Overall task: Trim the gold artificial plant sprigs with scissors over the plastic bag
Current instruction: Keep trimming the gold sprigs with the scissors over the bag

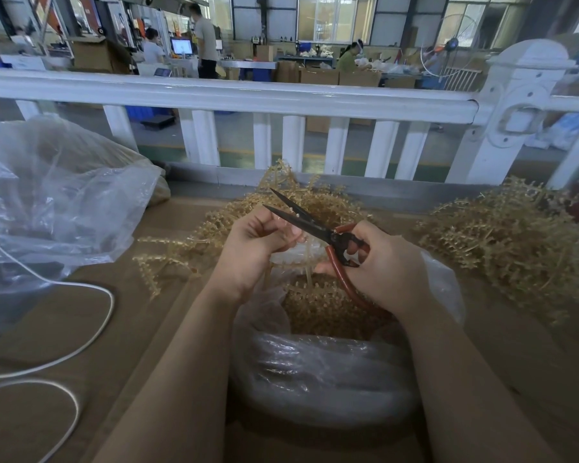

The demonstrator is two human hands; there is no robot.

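Note:
My right hand (386,265) grips the red handles of the scissors (301,222), whose dark blades are parted and point up and left. My left hand (251,243) pinches a gold sprig (168,255) by its stem, right beside the blades. Both hands hover above the open plastic bag (315,372), which holds several gold cuttings (318,305). The sprig's branches trail off to the left over the table.
A heap of gold sprigs (505,242) lies at the right, another (301,195) behind the hands. A large clear plastic bag (54,202) sits at the left, a white cable (81,332) loops over the brown table (131,345). A white railing (234,95) runs along the far edge.

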